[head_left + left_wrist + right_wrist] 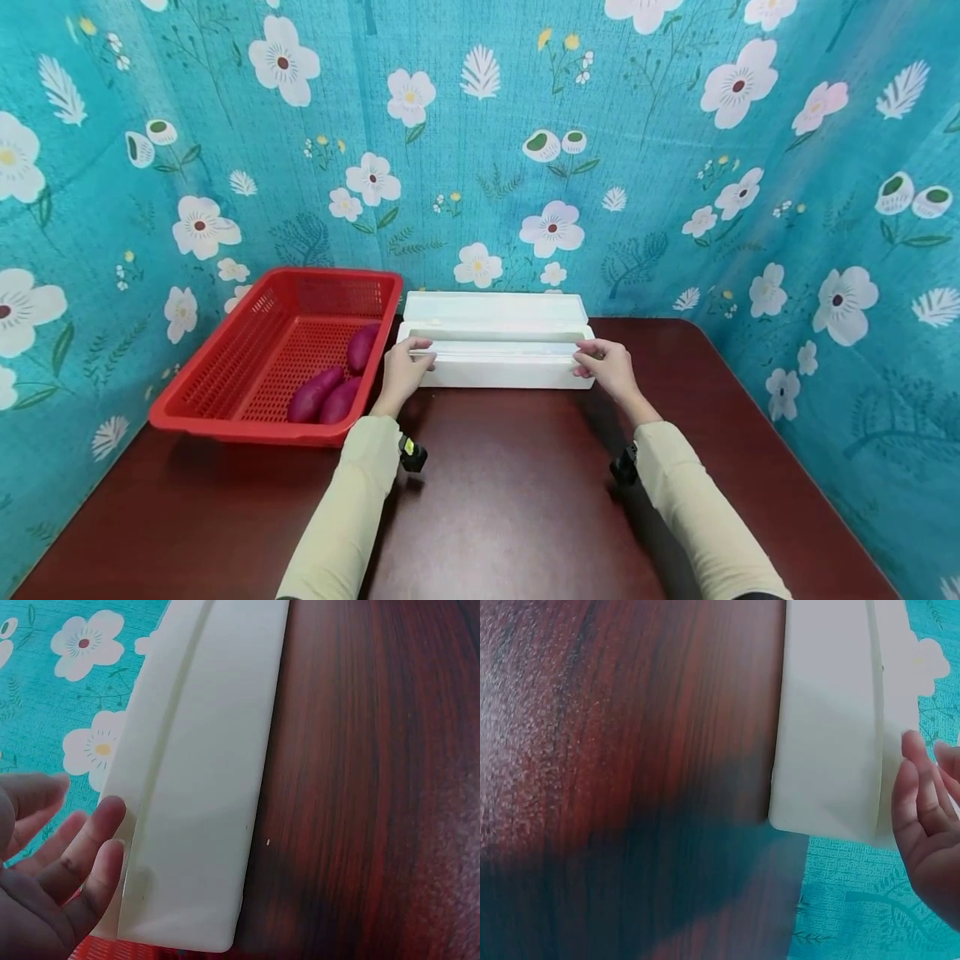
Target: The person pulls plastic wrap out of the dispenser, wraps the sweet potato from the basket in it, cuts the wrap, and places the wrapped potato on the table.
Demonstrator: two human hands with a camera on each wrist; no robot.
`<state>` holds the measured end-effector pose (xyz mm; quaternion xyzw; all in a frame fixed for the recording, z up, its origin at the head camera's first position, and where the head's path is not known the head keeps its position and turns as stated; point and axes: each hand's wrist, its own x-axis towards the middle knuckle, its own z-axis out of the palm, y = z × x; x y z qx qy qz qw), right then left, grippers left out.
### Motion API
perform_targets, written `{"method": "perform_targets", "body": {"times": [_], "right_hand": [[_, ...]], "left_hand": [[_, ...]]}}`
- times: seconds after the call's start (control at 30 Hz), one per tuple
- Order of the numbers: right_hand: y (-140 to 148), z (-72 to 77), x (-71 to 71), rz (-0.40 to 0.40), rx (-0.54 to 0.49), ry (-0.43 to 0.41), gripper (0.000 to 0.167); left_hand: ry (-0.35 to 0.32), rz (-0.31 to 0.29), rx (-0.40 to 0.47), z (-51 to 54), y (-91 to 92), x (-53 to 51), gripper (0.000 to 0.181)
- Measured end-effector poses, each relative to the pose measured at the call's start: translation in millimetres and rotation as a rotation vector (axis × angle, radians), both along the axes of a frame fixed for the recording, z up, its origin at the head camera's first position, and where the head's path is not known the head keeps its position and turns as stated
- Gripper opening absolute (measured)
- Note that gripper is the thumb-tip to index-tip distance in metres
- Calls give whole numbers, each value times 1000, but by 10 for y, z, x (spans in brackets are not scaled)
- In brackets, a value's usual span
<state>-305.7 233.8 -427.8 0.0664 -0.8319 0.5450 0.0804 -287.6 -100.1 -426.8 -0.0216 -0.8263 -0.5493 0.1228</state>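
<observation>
A long white cling film box (506,372) stands at the back of the table, its lid (495,308) raised. Inside, a pale, glossy strip of cling film (502,348) runs between the two hands. At the box's left end, my left hand (405,368) appears to pinch one end of the film, the other fingers loosely bent by the front edge. My right hand (609,367) does the same at the right end. The left wrist view shows the left fingers (97,844) beside the box; the right wrist view cuts off part of the right hand (934,817). The transparent film is hard to see there.
Left of the box stands a red plastic basket (225,429) with three purple sweet potatoes (313,395) in its right side. The dark wooden table (495,500) stretches in front. A blue flowered cloth (480,167) hangs close behind the box and along both sides.
</observation>
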Motion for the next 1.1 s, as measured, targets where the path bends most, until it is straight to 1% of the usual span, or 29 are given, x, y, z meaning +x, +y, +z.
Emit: {"method": "perform_targets", "body": {"times": [0.2,0.3,0.4,0.5,0.53,0.57,0.6,0.7,0.9,1.03,1.1], "right_hand": [[-58,72,-52,-1,231,41,28],[-69,104,-77,12,329,42,30],[-67,129,-99,35,397,20,33],[-61,144,-115,53,435,-23,34],[-60,147,-117,61,447,-35,33],[-59,150,-120,68,458,-45,33],[-61,154,-123,73,467,-49,31],[-65,161,-130,87,494,-56,27],[-60,194,-142,79,513,-107,23],[-75,211,-142,68,537,-144,23],[-90,220,-143,59,549,-166,24]], "left_hand": [[-32,77,-61,29,-13,-41,27],[-38,100,-135,36,-17,-46,28],[-14,118,-308,36,-18,-43,28],[12,131,-476,44,-8,-31,28],[17,133,-525,46,-5,-30,28],[19,129,-553,54,-2,-30,28],[19,127,-575,59,0,-34,28],[-8,117,-631,92,6,-55,28],[-128,98,-686,184,35,-134,27],[-159,103,-729,237,47,-181,23],[-171,96,-742,268,47,-210,21]]}}
